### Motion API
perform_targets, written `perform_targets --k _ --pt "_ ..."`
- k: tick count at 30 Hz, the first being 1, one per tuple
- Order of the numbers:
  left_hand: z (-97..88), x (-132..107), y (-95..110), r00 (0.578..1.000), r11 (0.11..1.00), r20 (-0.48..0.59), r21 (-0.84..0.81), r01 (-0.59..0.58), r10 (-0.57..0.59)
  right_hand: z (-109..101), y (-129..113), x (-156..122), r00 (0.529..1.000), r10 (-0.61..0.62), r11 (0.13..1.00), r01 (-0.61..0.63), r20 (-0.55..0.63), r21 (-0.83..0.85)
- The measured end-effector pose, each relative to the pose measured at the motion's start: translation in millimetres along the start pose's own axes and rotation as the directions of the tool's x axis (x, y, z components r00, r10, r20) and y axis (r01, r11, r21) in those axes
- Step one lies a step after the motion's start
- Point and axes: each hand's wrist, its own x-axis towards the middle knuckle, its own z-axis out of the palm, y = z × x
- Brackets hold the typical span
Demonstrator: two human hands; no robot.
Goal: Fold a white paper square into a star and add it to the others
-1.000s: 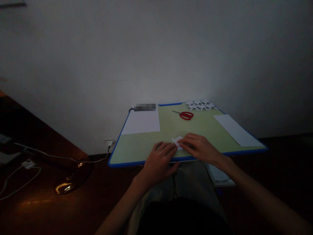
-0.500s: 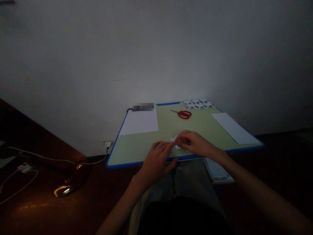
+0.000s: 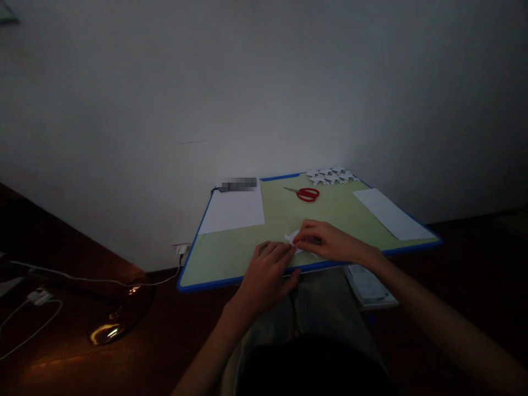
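A small piece of folded white paper (image 3: 291,238) lies near the front edge of the light green table (image 3: 231,253), partly covered by my fingers. My right hand (image 3: 322,240) has its thumb and forefinger pinched on the paper from the right. From the left, my left hand (image 3: 268,270) rests on the tabletop, fingers stretched forward and thumb apart by the blue edge. Its fingertips touch the paper's left side. Beyond my hands are red-handled scissors (image 3: 307,194), blades pointing left.
Several folded white paper pieces (image 3: 332,176) stand in rows at the back right. A white sheet (image 3: 235,212) lies on the left, under a blurred-out dark object (image 3: 238,184). A paper strip (image 3: 391,214) lies on the right. The wall (image 3: 264,88) rises behind; a white cable (image 3: 103,281) runs left.
The view has shifted slightly, so the table sits a little further left. More of the folded paper's left tip shows; my right hand still pinches it and my left stays beside it.
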Motion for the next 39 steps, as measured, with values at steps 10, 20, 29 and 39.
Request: perform_targets --k 10,20,29,39 --pt "8.2 9.6 8.7 0.991 0.995 -0.087 -0.018 0.098 -0.099 13.7 18.6 -14.3 0.988 -0.025 0.997 0.013 -0.154 -0.077" --pt "17.4 33.8 15.6 0.930 0.933 -0.096 0.034 0.360 -0.355 14.9 23.8 -11.0 0.984 0.025 0.999 -0.019 -0.176 0.036" --pt "24.7 33.9 18.8 0.883 0.895 -0.171 0.004 0.445 -0.438 18.6 19.1 -13.4 0.978 0.047 0.999 -0.044 -0.201 0.019" --pt "16.2 41.8 26.6 0.831 0.832 -0.096 -0.159 0.531 -0.548 16.5 14.7 -13.8 0.963 0.020 0.997 0.002 -0.270 0.082"
